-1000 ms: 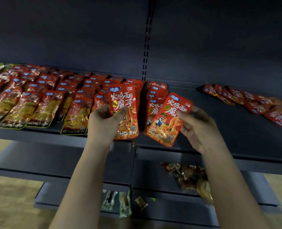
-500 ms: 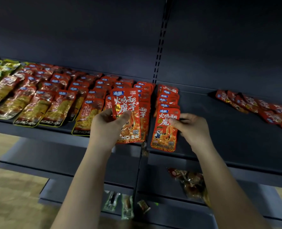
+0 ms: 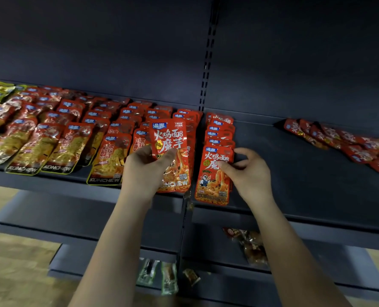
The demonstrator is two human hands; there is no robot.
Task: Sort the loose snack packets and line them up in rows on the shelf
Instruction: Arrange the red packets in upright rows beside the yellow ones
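Left hand [image 3: 146, 169] gripping one red packet [image 3: 170, 151], right hand [image 3: 248, 171] pinching one front-row packet [image 3: 214, 176]

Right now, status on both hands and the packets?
Left hand grips a red packet. Right hand pinches front packet of a row. Nothing blocking.

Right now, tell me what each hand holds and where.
Left hand grips a red packet at its left edge; right hand pinches another red packet at its right edge.
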